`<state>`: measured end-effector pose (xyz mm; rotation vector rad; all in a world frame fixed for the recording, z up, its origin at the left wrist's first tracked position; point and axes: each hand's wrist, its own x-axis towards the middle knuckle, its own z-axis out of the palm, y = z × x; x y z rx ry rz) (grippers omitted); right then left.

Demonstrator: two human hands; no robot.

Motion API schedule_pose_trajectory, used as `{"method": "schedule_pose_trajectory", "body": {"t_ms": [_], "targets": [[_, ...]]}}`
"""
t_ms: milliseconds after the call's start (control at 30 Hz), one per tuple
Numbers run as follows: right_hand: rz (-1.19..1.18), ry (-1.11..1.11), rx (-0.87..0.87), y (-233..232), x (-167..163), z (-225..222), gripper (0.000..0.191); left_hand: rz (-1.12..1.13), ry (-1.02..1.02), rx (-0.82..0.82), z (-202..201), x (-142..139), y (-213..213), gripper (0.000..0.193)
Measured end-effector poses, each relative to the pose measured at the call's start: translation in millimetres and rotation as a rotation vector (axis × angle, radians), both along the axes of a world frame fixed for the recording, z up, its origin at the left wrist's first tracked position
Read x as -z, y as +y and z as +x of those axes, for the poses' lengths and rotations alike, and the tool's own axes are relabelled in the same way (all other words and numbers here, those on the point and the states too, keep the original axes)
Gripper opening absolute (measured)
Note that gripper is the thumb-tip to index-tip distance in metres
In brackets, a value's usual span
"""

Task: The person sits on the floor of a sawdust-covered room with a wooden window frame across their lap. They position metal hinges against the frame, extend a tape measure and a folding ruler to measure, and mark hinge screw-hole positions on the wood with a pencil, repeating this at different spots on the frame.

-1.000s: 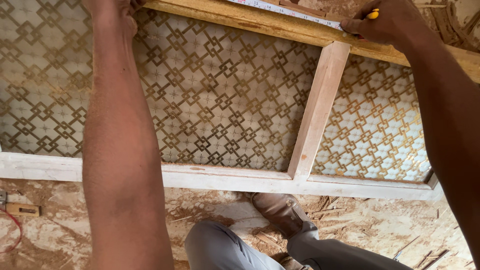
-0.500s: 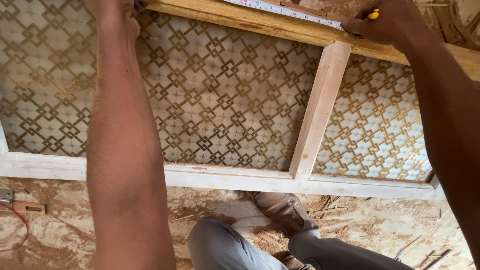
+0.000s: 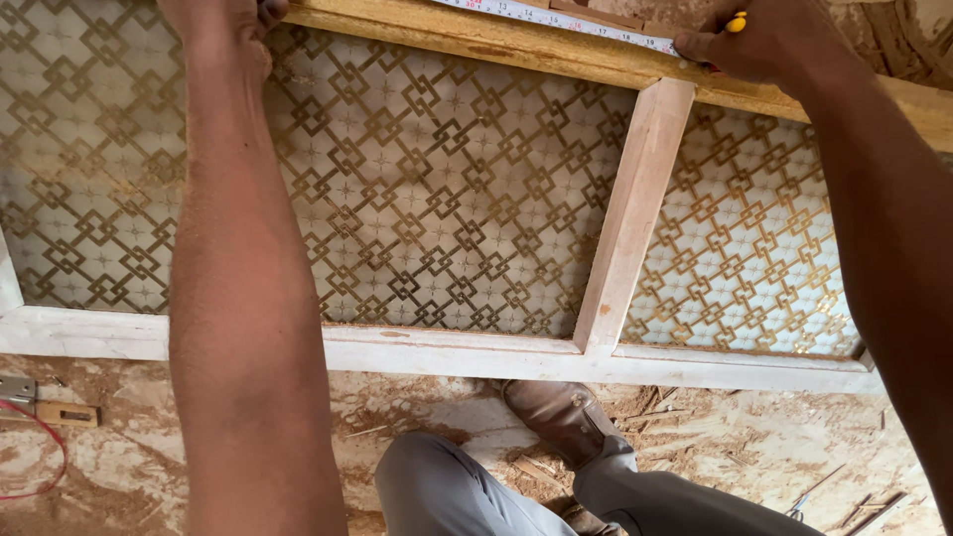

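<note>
A wooden frame (image 3: 631, 220) with gold-patterned glass panels (image 3: 437, 199) lies flat below me. A measuring tape blade (image 3: 556, 18) is stretched along the frame's far rail (image 3: 516, 45). My left hand (image 3: 213, 25) presses down at the top left, at the tape's left end; its fingers are partly cut off by the frame edge. My right hand (image 3: 759, 40) grips the tape's other end together with a small yellow-tipped object (image 3: 736, 22), just above the upright divider.
The frame's white near rail (image 3: 447, 352) runs across the lower view. My grey-trousered leg and brown shoe (image 3: 561, 417) stand on the dusty floor. A small wooden block (image 3: 68, 414), a metal hinge (image 3: 15, 388) and a red wire (image 3: 45, 457) lie at left.
The view has drifted slightly, bringing the frame's left upright into sight. Both hands stay in place on the tape along the far rail.
</note>
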<state>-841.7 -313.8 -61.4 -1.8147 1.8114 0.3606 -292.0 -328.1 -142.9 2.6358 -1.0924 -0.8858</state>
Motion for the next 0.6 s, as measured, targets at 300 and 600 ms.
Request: {"method": "schedule_pose_trajectory", "body": {"t_ms": [300,600], "targets": [[-0.067,-0.017,-0.038,-1,7,-5,0.046,-0.006,-0.003,-0.004,-3,-9,3,0.026],[-0.050,-0.002,-0.039,-5,9,-5,0.045,-0.011,0.006,-0.005,-6,-13,4,0.027]]}}
